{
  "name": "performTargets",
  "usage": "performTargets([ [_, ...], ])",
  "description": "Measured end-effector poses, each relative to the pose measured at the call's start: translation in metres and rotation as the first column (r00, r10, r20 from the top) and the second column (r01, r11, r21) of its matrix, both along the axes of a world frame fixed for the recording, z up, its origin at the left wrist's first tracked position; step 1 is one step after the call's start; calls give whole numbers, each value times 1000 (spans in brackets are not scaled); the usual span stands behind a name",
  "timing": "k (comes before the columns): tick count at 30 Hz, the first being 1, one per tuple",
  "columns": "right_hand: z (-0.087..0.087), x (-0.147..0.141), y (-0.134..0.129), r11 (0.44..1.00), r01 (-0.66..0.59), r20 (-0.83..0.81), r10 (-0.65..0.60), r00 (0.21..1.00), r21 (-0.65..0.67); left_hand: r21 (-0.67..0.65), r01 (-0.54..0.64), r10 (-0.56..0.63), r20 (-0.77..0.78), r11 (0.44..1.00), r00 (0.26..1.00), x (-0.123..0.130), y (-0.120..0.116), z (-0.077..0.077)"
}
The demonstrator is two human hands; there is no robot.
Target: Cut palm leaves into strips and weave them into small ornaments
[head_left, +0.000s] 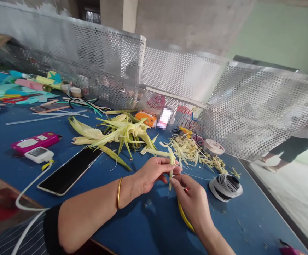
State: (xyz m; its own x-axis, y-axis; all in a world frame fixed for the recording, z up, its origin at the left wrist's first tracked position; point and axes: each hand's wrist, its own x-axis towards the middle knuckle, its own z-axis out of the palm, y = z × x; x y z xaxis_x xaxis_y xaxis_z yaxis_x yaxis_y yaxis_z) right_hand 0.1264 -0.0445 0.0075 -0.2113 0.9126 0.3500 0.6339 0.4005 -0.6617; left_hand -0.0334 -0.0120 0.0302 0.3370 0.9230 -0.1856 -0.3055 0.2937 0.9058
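Between finger and thumb my left hand (156,173) pinches a small piece of folded pale corn husk (172,159). Just below, the thumb and fingertips of my right hand (192,198) close on the lower end of the same husk piece. A curved yellow handle (185,217) shows under my right palm, with a bit of red by the fingers; the rest of that tool is hidden. A fine thread runs from near the husk piece toward a black and white thread spool (225,187) at the right.
Corn husks (124,132) and a heap of shredded husk strips (187,147) lie beyond my hands. At left are a dark-screened phone (70,171), a magenta device (35,142) and a white cabled device (39,154). A tape roll (213,146) stands near a perforated metal screen (180,71).
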Motion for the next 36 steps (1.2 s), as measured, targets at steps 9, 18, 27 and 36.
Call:
performTargets([
  [9,-5,-10,0,999,-30,45,28,999,39,50,-53,54,-4,997,999,2,3,-7],
  [18,5,-4,-7,973,-209,323,169,931,95,-8,-116,116,60,993,991,3,4,-5],
  [27,12,-6,-10,915,-402,490,368,790,-38,-58,-129,133,57,990,990,9,-3,-9],
  [36,14,7,-4,948,-296,332,318,888,-114,-60,-64,67,55,996,996,6,-2,-5],
])
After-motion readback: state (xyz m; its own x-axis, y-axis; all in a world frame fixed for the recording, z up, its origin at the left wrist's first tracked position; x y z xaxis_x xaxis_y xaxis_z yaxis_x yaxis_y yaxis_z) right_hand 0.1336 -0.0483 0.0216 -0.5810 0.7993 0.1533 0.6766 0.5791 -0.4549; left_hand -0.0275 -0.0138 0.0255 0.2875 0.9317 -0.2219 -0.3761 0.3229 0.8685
